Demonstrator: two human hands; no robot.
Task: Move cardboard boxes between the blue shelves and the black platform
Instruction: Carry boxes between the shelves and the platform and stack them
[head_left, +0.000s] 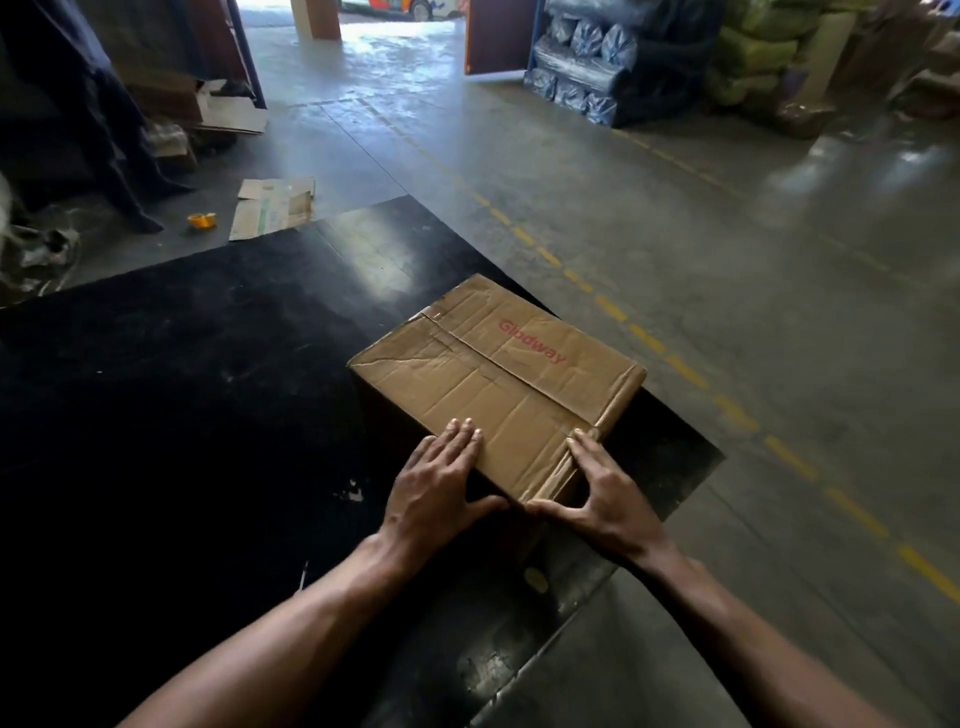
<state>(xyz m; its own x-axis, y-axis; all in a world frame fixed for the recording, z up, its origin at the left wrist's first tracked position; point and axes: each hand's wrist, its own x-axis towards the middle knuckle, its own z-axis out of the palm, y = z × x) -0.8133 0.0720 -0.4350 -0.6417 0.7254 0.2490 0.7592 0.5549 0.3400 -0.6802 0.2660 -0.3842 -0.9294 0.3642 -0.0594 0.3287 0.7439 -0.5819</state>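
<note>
In the head view, the cardboard box (498, 374) sits on the black platform (208, 364), close against its right edge and toward the near right corner. Your left grip (441, 483) lies flat on the lid's near edge, fingers straight. Your right grip (605, 493) presses on the taped near corner in the same way. Neither grip is curled round anything. A push from here could send the box over the right edge onto the concrete floor (727, 312), and the creased lid might buckle under your palms.
</note>
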